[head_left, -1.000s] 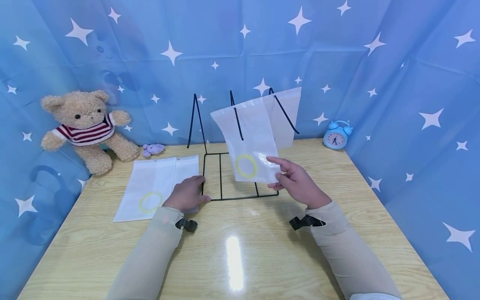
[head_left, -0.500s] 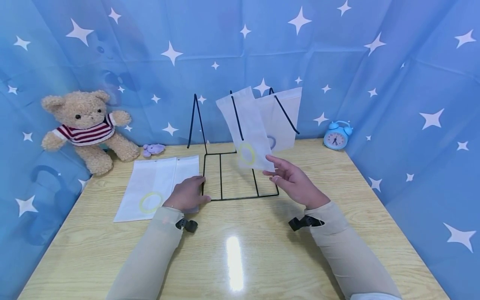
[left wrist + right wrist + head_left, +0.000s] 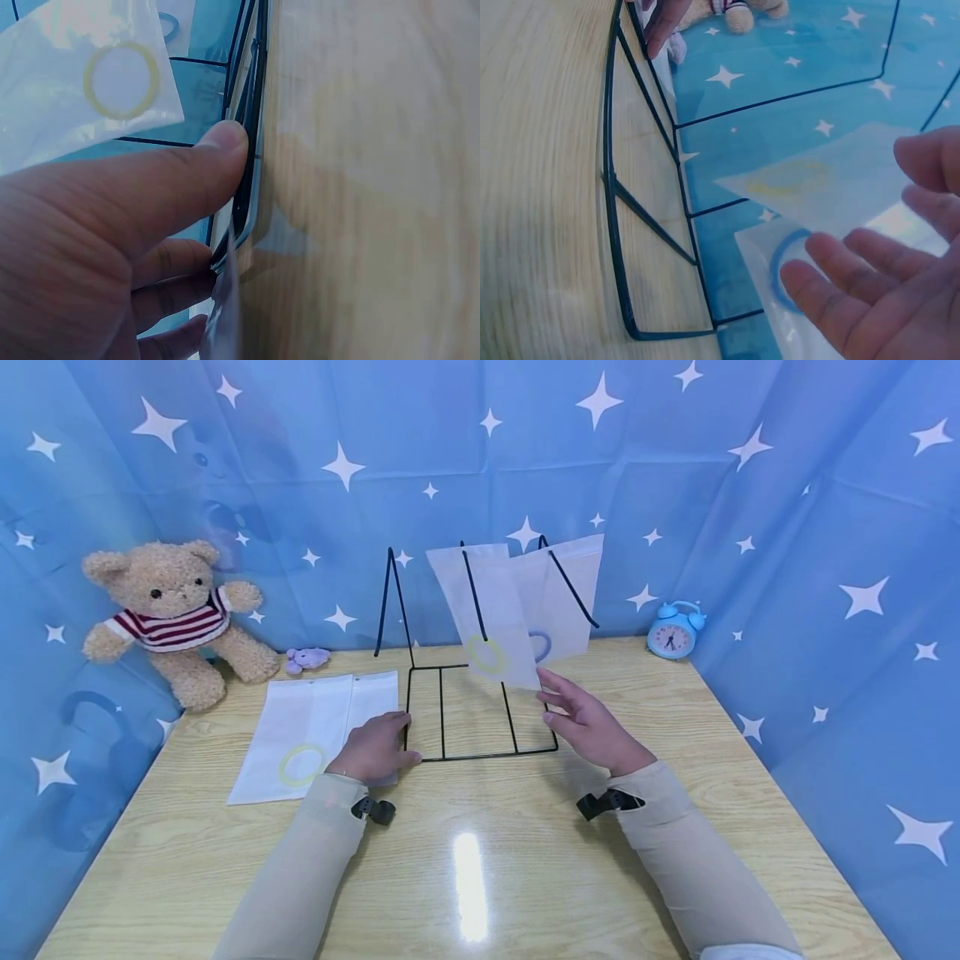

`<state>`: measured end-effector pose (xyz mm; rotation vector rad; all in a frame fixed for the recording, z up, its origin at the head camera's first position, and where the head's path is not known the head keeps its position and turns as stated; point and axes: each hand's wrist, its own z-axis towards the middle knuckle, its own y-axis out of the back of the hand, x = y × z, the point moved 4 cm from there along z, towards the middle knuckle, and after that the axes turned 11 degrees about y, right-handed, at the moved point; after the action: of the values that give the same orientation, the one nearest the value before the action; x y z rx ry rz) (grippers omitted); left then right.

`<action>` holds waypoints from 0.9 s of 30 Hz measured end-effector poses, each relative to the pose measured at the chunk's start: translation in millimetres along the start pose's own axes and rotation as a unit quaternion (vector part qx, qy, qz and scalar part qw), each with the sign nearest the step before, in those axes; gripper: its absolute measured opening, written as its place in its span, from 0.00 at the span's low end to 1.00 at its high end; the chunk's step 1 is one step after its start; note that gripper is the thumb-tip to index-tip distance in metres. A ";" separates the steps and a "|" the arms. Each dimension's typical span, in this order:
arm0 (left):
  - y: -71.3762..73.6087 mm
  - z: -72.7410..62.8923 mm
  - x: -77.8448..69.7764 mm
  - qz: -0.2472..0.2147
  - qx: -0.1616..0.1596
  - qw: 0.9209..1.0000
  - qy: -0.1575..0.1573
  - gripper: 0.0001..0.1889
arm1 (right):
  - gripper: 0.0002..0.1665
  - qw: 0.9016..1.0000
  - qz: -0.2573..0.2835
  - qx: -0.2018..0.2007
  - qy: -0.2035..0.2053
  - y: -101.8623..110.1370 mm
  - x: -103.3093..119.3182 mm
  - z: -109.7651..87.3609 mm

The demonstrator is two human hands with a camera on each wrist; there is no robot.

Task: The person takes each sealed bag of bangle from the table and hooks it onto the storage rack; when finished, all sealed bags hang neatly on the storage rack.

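Releasing the yellow-ringed bag (image 3: 497,602), the right hand (image 3: 591,727) had loosely spread its fingers beside the lower corner; the bag now hung, apparently unaided, on the middle hook (image 3: 475,597) of the black wire rack (image 3: 442,714), whose near-left corner the left hand (image 3: 371,748) gripped.

We had on the table (image 3: 540,885): wire rack (image 3: 442,718), centre; hung packet (image 3: 497,585), on middle hook (image 3: 476,597); second packet (image 3: 536,597), on right hook (image 3: 573,589); flat packets (image 3: 300,718), left; teddy bear (image 3: 168,632), behind these; alarm clock (image 3: 671,637), rear right.
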<state>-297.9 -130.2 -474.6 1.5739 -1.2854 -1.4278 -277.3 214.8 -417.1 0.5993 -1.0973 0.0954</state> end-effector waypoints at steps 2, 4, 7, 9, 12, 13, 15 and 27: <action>-0.6 0.3 0.3 0.000 0.000 1.000 0.000 0.42 | 0.42 1.000 -0.005 -0.009 -0.012 1.0 -2.6 -0.1; -1.0 0.7 0.9 -0.001 -0.001 1.000 0.001 0.42 | 0.43 0.999 -0.020 -0.022 -0.028 2.8 -6.7 -0.5; -1.5 1.0 1.4 -0.001 -0.001 1.000 0.000 0.42 | 0.44 0.996 -0.053 -0.034 -0.063 7.1 -16.0 -1.6; -1.5 1.2 1.5 0.000 -0.001 1.000 0.001 0.42 | 0.43 0.992 -0.080 -0.033 -0.090 10.4 -23.1 -2.9; -1.3 1.5 1.2 0.003 0.000 1.000 0.000 0.42 | 0.41 0.985 -0.109 -0.008 -0.135 14.1 -33.8 -6.2; -1.4 1.7 1.1 0.004 0.000 1.000 0.001 0.42 | 0.40 0.982 -0.112 0.005 -0.152 14.7 -37.9 -7.8; -1.1 1.7 0.8 0.004 0.002 1.000 0.003 0.42 | 0.40 0.977 -0.110 0.034 -0.180 14.6 -46.9 -10.7; -2.3 3.3 1.6 0.000 0.004 1.000 0.003 0.42 | 0.41 0.965 -0.133 0.080 -0.210 15.2 -73.1 -16.0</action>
<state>-300.7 -130.5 -477.9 1.5833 -1.2886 -1.4187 -304.2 251.3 -478.6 0.9353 -1.4161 -0.1860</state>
